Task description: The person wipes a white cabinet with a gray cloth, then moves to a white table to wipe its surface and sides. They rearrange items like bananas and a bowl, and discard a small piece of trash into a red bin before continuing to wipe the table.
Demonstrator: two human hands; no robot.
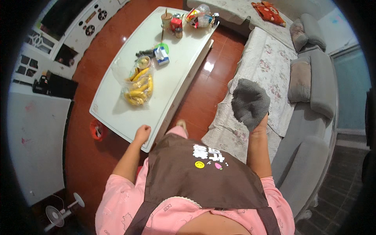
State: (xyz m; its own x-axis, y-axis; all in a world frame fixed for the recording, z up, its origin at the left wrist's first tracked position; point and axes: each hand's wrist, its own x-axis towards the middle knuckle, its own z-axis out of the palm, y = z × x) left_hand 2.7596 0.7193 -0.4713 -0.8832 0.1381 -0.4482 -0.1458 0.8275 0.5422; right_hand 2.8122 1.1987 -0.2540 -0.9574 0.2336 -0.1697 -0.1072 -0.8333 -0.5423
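Note:
A dark grey cloth [250,102] hangs over my right hand [260,125], which holds it above the flowered sofa cover [265,58]. Most of that hand's fingers are hidden by the cloth. My left hand [143,134] is curled into a loose fist with nothing visible in it. It is over the near end of the white coffee table [123,113]; whether it touches the top I cannot tell. Farther along the table, bananas [139,89] lie in a clear plastic bag [119,69].
A tissue pack [161,55], a bowl [144,62], a red box [176,24], a cup [166,20] and a filled plastic bag [201,17] stand on the table. A red bin [97,130] is by its corner. Cushions [299,79] line the sofa; a fan [55,216] is at lower left.

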